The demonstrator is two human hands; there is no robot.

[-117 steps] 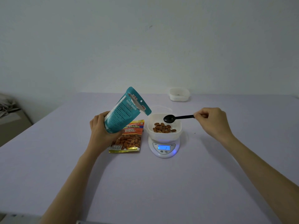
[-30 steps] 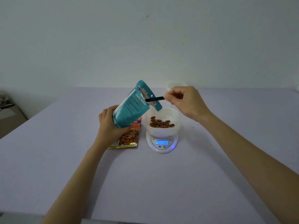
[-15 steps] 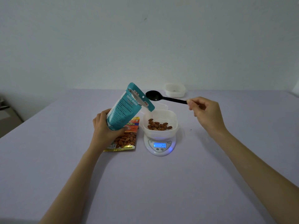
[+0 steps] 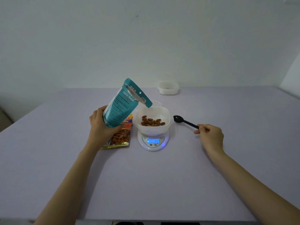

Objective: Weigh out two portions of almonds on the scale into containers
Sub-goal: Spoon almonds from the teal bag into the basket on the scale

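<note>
Gripping the teal pouch [image 4: 120, 108] round its base, the left hand [image 4: 103, 125] tips its open mouth over the tub [image 4: 167, 114] on the scale [image 4: 152, 141], where the almonds [image 4: 151, 121] lie. The right hand [image 4: 211, 137] pinches the black spoon [image 4: 185, 121] by its handle, bowl end low beside the tub and apart from it, probably to keep off the reading.

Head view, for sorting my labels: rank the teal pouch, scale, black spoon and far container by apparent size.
Largest: teal pouch
scale
black spoon and far container, unranked: the container sits farther from the camera.
</note>
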